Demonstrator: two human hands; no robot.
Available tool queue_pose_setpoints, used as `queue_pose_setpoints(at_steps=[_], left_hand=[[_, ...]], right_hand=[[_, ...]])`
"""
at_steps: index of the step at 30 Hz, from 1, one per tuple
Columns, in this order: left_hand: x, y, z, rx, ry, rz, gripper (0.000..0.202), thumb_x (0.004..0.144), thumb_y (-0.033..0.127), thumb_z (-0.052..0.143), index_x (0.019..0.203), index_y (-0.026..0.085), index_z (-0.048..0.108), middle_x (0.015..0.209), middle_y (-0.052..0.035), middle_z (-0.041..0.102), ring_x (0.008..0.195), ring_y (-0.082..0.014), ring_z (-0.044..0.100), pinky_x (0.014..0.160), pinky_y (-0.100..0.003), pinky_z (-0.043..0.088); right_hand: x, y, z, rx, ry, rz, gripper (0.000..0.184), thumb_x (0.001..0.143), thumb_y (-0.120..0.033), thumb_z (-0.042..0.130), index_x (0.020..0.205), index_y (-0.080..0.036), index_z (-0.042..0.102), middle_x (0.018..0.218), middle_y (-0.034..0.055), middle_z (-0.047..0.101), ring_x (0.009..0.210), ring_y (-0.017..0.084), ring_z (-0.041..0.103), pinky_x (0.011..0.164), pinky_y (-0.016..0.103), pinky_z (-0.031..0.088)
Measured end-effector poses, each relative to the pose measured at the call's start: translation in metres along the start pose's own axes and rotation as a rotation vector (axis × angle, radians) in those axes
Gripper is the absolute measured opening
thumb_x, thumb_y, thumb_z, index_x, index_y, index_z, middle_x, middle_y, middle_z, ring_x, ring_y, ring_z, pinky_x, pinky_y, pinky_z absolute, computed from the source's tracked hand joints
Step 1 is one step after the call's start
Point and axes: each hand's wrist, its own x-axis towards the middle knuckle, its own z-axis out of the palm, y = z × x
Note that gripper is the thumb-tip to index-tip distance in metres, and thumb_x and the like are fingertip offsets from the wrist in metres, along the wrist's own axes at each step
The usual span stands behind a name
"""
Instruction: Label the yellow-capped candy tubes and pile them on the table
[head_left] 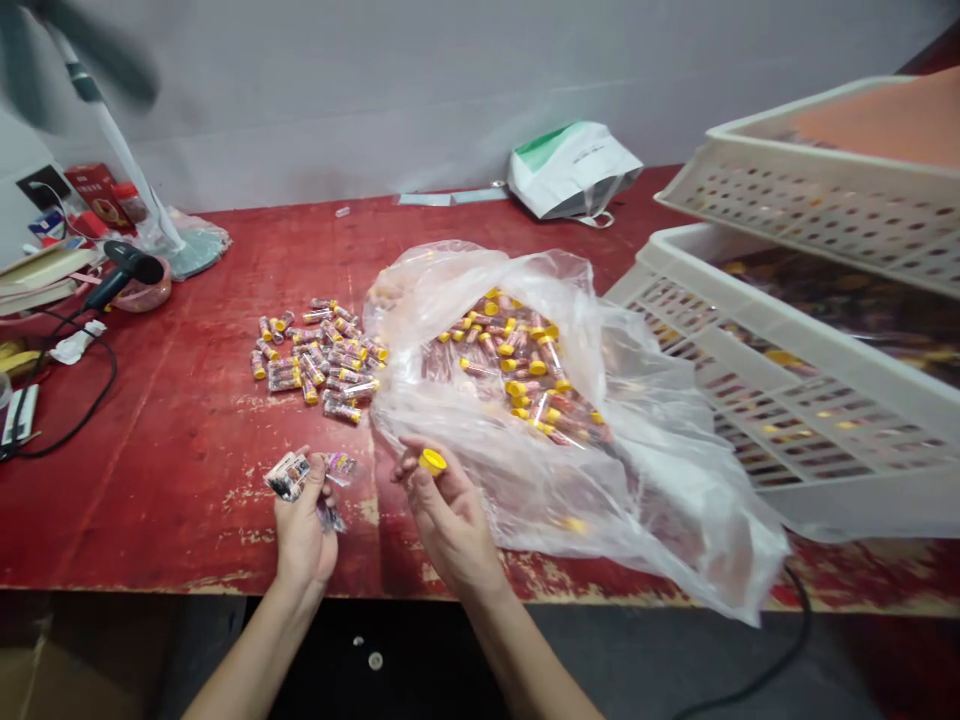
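- Finding a clear plastic bag (675, 470) lying open on a worn, chipped red table (161, 480); all positions below are taken from this bag.
- Inside the bag: many small transparent tubes with yellow caps (517, 365), lying loose at varied angles, with reddish-brown contents and printed labels.
- Left of the bag: a loose pile of the same kind of tubes (319, 358), lying flat on the table, not touching the hands.
- Front edge of the bag: the right hand (450, 515), fingers curled, pinching a yellow cap (433, 461) between thumb and fingertips; anything below the cap is hidden. The hand is touching or just beside the plastic.
- Left of the right hand: the left hand (304, 530), curled and gripping several printed wrappers (291, 475) against the table side of the bag.
- Right of the bag: two stacked white perforated plastic crates (810, 380), tilted, the lower one holding more yellow-capped items.
- Behind the bag: a white-and-green carrier bag (574, 170).
- Far left of the bag: a black handheld device (124, 272) and a black cable (79, 405).
- Labels: printed, but all writing is too small to read.
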Motion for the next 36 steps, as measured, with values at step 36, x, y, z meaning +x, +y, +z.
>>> queue_pose_setpoints(at_steps=[36], left_hand=[[-0.019,-0.003,0.006,0.135,-0.1,-0.128,0.044,0.049,0.025,0.092,0.083,0.014,0.067,0.076,-0.0008,0.072,0.063,-0.0119,0.066,0.06,-0.023,0.053]], right_hand=[[-0.018,0.009,0.0,-0.404,-0.056,-0.429,0.038,0.086,-0.005,0.063,0.112,-0.032,0.073,0.1,0.0046,0.073,0.092,0.019,0.069,0.08,0.032,0.057]])
